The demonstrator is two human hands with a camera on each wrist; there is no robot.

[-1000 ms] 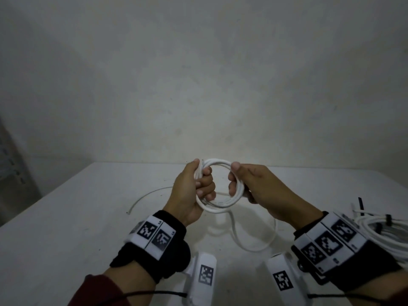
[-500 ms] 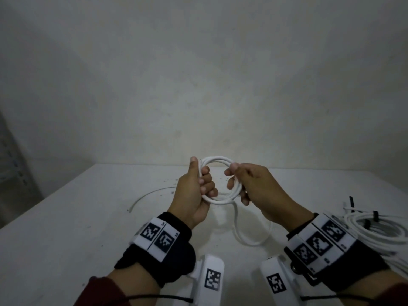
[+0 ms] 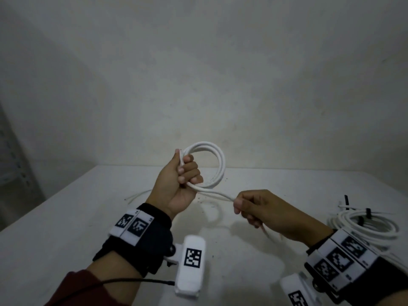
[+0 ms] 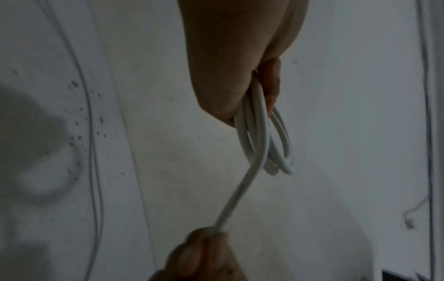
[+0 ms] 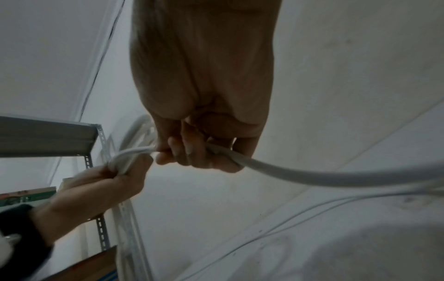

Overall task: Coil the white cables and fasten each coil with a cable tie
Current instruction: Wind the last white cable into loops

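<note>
Left hand [image 3: 181,184] raised gripping coil [image 3: 212,164]; right hand [image 3: 265,215] lower, fisted on cable

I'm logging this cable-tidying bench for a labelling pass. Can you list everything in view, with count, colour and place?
Coil in progress: one, white, held up above the table.
Finished coils: a pile, count unclear, white with black ties, table's right edge.
Thin loose wire: one, pale, on the table, left of the hands.
Table: one, white.
Metal shelving: one, grey, left of the table.
Left hand: grips the coil.
Right hand: grips the coil's free tail.
</note>
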